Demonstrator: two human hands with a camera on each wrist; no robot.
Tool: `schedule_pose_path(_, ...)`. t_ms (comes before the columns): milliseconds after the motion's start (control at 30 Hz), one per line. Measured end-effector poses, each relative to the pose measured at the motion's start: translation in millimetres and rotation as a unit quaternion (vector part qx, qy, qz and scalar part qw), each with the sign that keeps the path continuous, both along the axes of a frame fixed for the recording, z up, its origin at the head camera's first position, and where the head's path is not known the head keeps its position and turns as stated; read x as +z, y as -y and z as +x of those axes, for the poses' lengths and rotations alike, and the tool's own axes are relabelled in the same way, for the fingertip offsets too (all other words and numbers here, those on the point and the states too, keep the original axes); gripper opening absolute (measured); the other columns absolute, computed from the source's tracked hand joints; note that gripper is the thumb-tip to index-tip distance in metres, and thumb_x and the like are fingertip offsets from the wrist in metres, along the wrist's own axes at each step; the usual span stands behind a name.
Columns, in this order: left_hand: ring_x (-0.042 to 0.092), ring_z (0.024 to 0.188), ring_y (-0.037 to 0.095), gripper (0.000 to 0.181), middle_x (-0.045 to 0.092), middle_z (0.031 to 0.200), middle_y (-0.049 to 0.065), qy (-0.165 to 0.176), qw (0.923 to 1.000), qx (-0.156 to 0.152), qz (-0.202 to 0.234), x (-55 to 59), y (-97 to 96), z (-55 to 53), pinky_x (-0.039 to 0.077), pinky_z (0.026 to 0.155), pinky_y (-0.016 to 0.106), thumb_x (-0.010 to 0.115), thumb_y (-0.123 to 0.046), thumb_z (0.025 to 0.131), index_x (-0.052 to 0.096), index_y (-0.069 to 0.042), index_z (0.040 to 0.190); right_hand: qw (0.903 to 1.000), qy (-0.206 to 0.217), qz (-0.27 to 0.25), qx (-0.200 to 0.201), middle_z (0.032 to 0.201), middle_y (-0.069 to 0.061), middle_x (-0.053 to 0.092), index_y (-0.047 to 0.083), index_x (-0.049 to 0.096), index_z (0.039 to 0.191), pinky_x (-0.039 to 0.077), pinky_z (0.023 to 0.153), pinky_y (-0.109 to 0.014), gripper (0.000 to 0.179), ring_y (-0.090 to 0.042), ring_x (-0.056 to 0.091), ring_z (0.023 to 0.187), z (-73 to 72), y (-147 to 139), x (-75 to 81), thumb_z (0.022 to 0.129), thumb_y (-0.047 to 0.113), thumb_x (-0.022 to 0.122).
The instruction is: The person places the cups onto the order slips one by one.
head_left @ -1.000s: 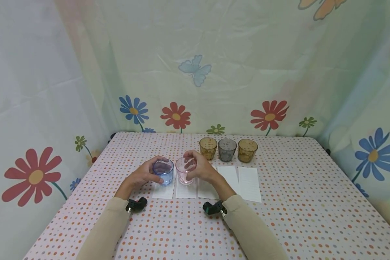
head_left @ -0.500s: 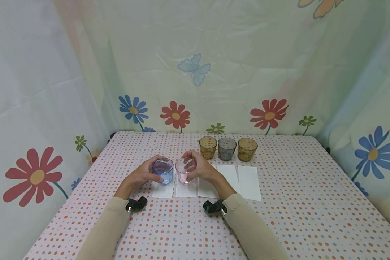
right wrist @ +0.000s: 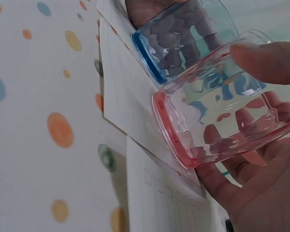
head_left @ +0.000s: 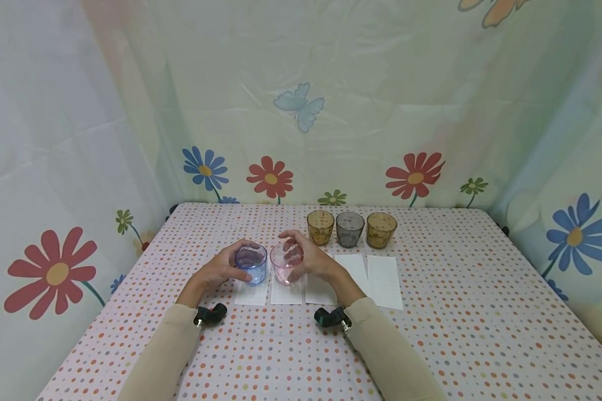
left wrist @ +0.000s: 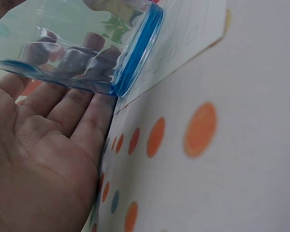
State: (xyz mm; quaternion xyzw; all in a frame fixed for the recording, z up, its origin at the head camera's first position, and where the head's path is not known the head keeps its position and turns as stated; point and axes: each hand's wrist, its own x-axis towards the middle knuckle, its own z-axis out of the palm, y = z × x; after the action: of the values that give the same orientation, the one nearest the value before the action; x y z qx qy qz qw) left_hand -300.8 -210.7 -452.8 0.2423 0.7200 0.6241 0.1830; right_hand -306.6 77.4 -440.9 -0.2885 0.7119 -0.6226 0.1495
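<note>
A clear blue-tinted glass [head_left: 258, 274] stands upright on a white paper slip [head_left: 249, 298] in the head view. My left hand [head_left: 218, 271] holds it from the left, thumb in front and fingers behind. Just right of it, a pink-tinted glass [head_left: 281, 273] stands on another paper slip [head_left: 286, 296]. My right hand [head_left: 315, 262] is round the pink glass from the right. In the right wrist view the thumb [right wrist: 268, 62] lies against the pink glass's wall, with fingers on its far side. The left wrist view shows the blue glass's base [left wrist: 140, 50] on the paper.
Behind the right hand stand an amber glass [head_left: 320, 228], a grey glass [head_left: 350, 230] and another amber glass [head_left: 381, 231] in a row. More paper slips [head_left: 385, 283] lie in front of them. A dotted cloth covers the table [head_left: 261, 356]; a flowered curtain [head_left: 361, 139] surrounds it.
The right hand's forefinger has lifted slightly at the pink glass's rim. Both glasses and the left hand stay in place; the head view has shifted very slightly.
</note>
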Motion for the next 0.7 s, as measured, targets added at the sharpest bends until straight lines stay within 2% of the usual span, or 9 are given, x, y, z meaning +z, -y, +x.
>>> schedule_pose_path(167,0.053,0.133,0.034,0.085,0.055,0.143,0.021,-0.015,0.9998,-0.001,-0.010,0.2,-0.9,-0.2,0.044,0.109,0.037,0.079,0.002,0.072,0.041,-0.006,0.148,0.9995,-0.010,0.025,0.016,0.145,-0.027,0.039,0.017,0.035,0.153,0.057,0.085,-0.041,0.109,-0.049,0.047,0.127,1.3,-4,7.6,0.054,-0.017,0.068)
schedule_pose_path(300,0.053,0.133,0.035,0.083,0.056,0.143,0.021,-0.019,0.9998,-0.006,-0.009,0.1,-0.9,-0.8,0.044,0.111,0.042,0.079,0.002,0.073,0.042,-0.005,0.147,0.9988,-0.026,0.038,0.017,0.151,-0.025,0.036,0.019,0.032,0.155,0.052,0.094,-0.051,0.114,-0.049,0.042,0.132,2.1,-6,13.9,0.053,-0.021,0.062)
schedule_pose_path(467,0.053,0.133,0.036,0.083,0.055,0.143,0.024,-0.017,0.9998,-0.012,0.002,-0.7,0.4,-1.5,0.047,0.107,0.037,0.078,0.004,0.073,0.041,-0.003,0.147,0.9986,-0.041,0.030,0.016,0.151,-0.029,0.034,0.015,0.028,0.158,0.041,0.101,-0.066,0.113,-0.052,0.039,0.134,2.1,-11,20.3,0.053,-0.021,0.052)
schedule_pose_path(567,0.053,0.133,0.035,0.083,0.055,0.143,0.024,-0.017,0.9998,-0.014,0.005,-0.8,0.4,-1.5,0.048,0.105,0.034,0.078,0.004,0.073,0.041,-0.003,0.147,0.9979,-0.052,0.039,0.003,0.149,-0.028,0.038,0.015,0.030,0.157,0.042,0.100,-0.066,0.109,-0.049,0.044,0.132,2.5,-14,25.6,0.056,-0.019,0.050)
schedule_pose_path(700,0.053,0.134,0.035,0.082,0.055,0.143,0.023,-0.017,0.9998,-0.013,0.005,-0.8,-0.3,-1.4,0.047,0.107,0.036,0.078,0.003,0.073,0.041,-0.002,0.147,0.9968,-0.066,0.041,-0.021,0.145,-0.026,0.042,0.016,0.034,0.155,0.045,0.100,-0.063,0.102,-0.047,0.049,0.129,3.8,-19,34.0,0.061,-0.018,0.052)
